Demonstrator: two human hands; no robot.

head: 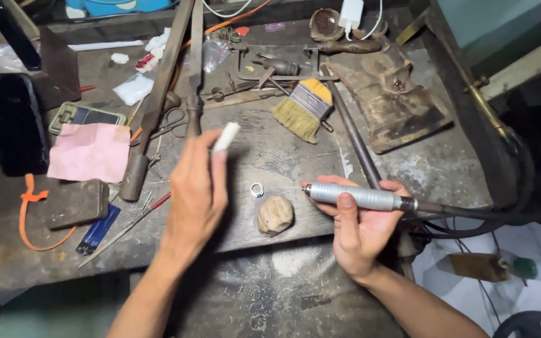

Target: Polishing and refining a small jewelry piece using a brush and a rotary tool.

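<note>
My left hand [195, 191] is raised over the workbench and holds a small white stick [226, 136] between its fingers, tip pointing up and away. My right hand [358, 228] grips a grey rotary handpiece [357, 197] held level, its fine bit pointing left, with a dark cable running off to the right. Between the hands, on the bench, lie a small silver ring [257, 189] and a rough tan lump [275, 215]. The bit's tip sits a short way right of the ring.
The worn metal bench [283, 156] carries a yellow-handled brush [305, 107], long files [158, 100], scissors, a pink cloth [90, 152], a dark case [12, 122], an orange cord [29, 216] and a brown leather piece [396, 103]. The bench's front edge drops off below.
</note>
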